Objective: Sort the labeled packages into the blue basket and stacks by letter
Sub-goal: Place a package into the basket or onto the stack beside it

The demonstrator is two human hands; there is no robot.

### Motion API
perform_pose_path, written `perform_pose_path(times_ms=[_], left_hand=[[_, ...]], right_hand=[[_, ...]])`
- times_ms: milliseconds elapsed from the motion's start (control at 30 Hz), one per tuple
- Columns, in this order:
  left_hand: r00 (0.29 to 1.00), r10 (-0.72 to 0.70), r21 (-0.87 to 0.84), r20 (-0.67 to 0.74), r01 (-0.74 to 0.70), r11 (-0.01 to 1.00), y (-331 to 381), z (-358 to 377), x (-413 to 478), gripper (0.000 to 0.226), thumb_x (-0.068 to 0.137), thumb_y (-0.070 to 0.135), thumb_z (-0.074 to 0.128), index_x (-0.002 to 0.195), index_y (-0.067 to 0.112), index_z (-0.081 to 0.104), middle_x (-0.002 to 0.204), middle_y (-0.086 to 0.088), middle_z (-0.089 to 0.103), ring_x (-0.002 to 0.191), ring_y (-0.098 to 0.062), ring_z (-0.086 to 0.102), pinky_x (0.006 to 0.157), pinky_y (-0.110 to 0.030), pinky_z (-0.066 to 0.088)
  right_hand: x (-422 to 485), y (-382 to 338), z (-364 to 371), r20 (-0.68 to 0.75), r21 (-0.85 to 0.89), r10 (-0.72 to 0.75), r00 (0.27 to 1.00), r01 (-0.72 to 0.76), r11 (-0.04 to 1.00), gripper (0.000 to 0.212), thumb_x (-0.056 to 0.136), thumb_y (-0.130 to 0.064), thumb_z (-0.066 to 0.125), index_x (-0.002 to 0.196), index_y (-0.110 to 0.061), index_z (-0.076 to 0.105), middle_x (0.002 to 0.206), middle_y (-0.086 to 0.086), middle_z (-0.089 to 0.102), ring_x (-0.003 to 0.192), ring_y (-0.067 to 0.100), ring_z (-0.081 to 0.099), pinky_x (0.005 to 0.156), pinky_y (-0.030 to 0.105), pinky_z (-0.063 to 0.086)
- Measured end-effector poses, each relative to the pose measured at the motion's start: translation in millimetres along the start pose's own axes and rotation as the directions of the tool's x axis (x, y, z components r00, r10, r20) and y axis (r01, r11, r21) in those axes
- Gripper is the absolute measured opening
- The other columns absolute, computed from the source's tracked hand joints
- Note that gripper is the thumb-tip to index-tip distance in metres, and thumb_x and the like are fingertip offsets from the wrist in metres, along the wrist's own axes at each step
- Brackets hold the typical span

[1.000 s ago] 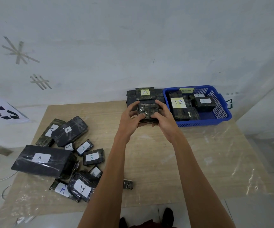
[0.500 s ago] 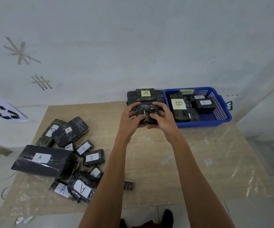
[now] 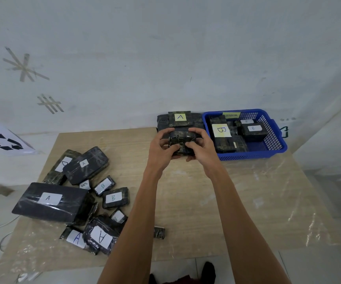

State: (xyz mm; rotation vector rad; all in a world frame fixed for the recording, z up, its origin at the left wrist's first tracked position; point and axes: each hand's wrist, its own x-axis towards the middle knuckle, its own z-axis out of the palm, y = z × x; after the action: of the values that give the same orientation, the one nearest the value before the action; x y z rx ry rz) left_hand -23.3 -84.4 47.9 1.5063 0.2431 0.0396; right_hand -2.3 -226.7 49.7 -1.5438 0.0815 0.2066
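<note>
1. Pale wall (image 3: 165, 48) with tape marks (image 3: 24, 66) backs a wood-look counter (image 3: 247, 201) under clear film.
2. Both hands hold one dark wrapped package (image 3: 181, 143) above the far side of the counter. It is just in front of the A stack (image 3: 179, 119) and just left of the blue basket (image 3: 253, 156).
3. The left hand (image 3: 161, 150) has its grip curled round the package's left end. The right hand (image 3: 202, 148) grips the right end, with both thumbs over the near face.
4. The step in hand looks like checking the letter, since no label shows on the face towards the camera.
5. The next move depends on that letter:
   - An A goes on the stack directly behind.
   - A B goes a short way right, over the basket's rim, to join the B packages (image 3: 220, 131) inside.
   - Either way it should be set down flat and label up so it can be read.
6. Much sorting is left to do:
   - A mixed pile (image 3: 79, 193) lies at the near left, showing A and B labels and one that may be a D.
   - A small lone package (image 3: 159, 232) lies beside the left forearm.
7. Several things are hidden or hard to read:
   - The fingers cover the ends of the held package and its underside is unseen.
   - The hands mask the lower front of the A stack.
   - The left forearm cuts off the pile's right edge.
   - A yellow tag (image 3: 231, 115) at the basket's far rim seems to read "ABNORMAL", though it is too small to be sure.
</note>
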Motion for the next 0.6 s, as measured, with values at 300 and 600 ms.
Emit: perform_pose_path(times_ms=[300,600], left_hand=[[0.997,-0.074,0.058,0.031,0.072,0.996,4,1,3,0.038,0.091,0.014,0.073,0.126,0.026,0.064,0.114,-0.013,0.068,0.105,-0.025,0.068,0.086,-0.046,0.061],[0.996,-0.088,0.018,-0.032,0.089,0.996,10,5,4,0.010,0.098,0.023,0.063,0.097,0.020,0.073,0.093,-0.003,0.071,0.092,-0.015,0.067,0.091,-0.053,0.058]], right_hand=[[6,-2,1,-0.057,0.033,0.024,0.998,-0.022,0.999,0.011,0.103,-0.023,0.055,0.114,-0.023,0.058,0.105,0.008,0.061,0.095,0.022,0.063,0.071,0.034,0.056],[7,-3,2,-0.020,0.076,0.038,0.999,-0.036,0.996,0.022,0.102,-0.017,0.054,0.123,-0.019,0.058,0.114,0.008,0.063,0.101,0.018,0.063,0.063,0.020,0.052]])
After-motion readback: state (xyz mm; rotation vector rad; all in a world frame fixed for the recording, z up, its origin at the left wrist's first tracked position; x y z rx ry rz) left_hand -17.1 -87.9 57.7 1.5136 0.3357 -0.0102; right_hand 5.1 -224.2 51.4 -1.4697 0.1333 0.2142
